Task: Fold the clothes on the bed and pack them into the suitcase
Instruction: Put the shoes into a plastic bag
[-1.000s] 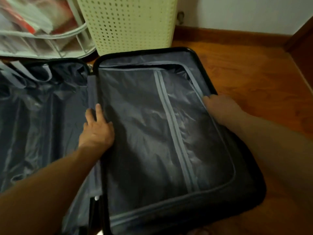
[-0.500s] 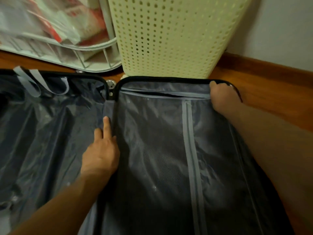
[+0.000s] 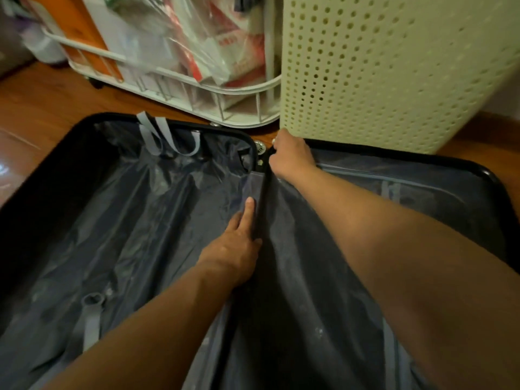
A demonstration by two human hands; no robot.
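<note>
Head view: the suitcase (image 3: 84,209) lies open on the floor, filling the frame from 9 to 3 o'clock, with no clothes in sight. This looks like preparing it; next, probably unzipping the divider. The left hand (image 3: 235,243) rests flat, fingers straight, beside the hinge; the right hand (image 3: 291,157), near 12 o'clock, curls at the divider's corner, its hold hidden.

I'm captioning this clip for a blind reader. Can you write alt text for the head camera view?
An open suitcase lies flat on a wooden floor. The right hand grips the far end of its centre hinge, and the left hand rests flat along it. Behind stand a perforated cream laundry basket and a white wire rack.
</note>
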